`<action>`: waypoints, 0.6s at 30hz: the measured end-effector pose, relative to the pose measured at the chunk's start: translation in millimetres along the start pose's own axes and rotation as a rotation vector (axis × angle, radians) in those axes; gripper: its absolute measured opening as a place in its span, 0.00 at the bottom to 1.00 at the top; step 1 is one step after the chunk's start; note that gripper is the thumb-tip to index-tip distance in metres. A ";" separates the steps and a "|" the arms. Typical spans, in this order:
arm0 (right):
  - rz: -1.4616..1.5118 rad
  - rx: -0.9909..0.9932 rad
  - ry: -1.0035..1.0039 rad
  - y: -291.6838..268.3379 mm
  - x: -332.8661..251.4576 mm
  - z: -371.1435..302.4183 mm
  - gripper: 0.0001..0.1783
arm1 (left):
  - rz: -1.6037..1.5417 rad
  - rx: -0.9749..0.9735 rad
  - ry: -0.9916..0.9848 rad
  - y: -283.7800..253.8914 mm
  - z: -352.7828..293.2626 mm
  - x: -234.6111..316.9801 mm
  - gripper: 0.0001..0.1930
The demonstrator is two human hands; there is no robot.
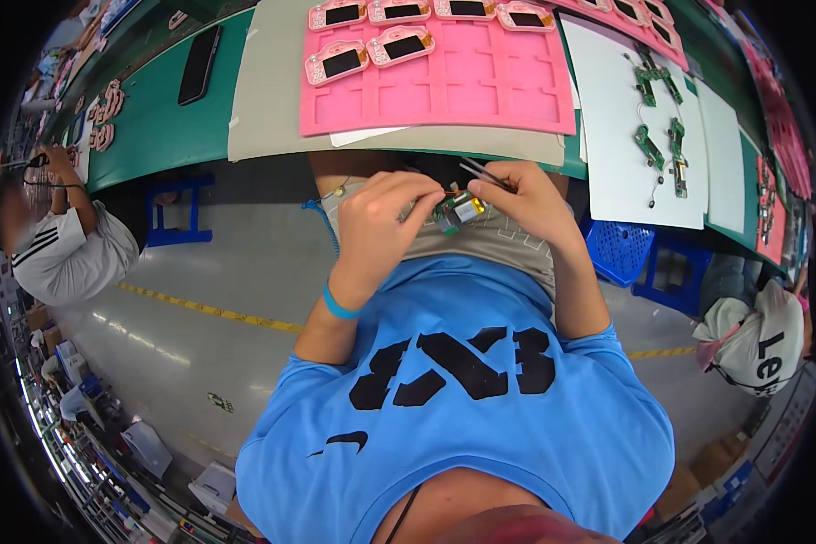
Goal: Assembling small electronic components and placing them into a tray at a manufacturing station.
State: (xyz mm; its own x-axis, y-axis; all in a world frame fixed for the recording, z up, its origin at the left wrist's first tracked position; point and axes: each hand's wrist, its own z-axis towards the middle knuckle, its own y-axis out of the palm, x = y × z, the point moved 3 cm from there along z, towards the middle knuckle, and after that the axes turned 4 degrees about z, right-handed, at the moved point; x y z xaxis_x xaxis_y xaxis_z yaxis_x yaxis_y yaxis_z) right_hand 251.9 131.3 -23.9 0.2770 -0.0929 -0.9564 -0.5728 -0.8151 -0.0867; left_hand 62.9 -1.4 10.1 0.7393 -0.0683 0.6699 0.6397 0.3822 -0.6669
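Observation:
Above my lap, just off the table's front edge, is a small green circuit board (pixel 448 218) with a silver and yellow battery (pixel 468 209) against it. My left hand (pixel 385 218) is closed at the board's left side, thumb and forefinger pinched on it; its exact hold is partly hidden by the fingers. A short reddish wire (pixel 455 192) shows near those fingertips. In my right hand (pixel 528 201) is a pair of dark metal tweezers (pixel 477 172), gripped between thumb and fingers. The right thumb is close to the battery.
Ahead, a pink foam tray (pixel 435 109) bears several pink handheld units with dark screens (pixel 399 45). On a white sheet (pixel 598 118) at right lie several wired green boards (pixel 648 145). A black phone (pixel 200 65) rests at left. Blue stools (pixel 618 249) and co-workers (pixel 82 245) flank me.

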 end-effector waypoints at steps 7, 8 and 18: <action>0.015 -0.073 -0.027 10.3 2.5 -4.4 0.16 | -0.011 -0.183 -0.204 0.6 16.3 -7.1 0.08; 0.043 -0.099 -0.019 12.9 4.3 -3.9 0.16 | -0.043 -0.186 -0.232 4.0 16.5 -9.4 0.08; 0.235 -0.119 0.030 32.2 16.7 -16.6 0.17 | -0.766 -0.530 -0.681 30.0 -72.8 -31.1 0.16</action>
State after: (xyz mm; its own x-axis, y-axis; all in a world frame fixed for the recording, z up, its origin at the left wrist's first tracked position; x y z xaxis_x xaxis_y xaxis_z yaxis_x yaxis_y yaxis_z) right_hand 250.9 94.1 -38.1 0.1706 -0.3029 -0.9376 -0.5299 -0.8305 0.1719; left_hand 74.4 -54.9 -54.5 -0.0444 0.4582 0.8878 0.9989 0.0095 0.0450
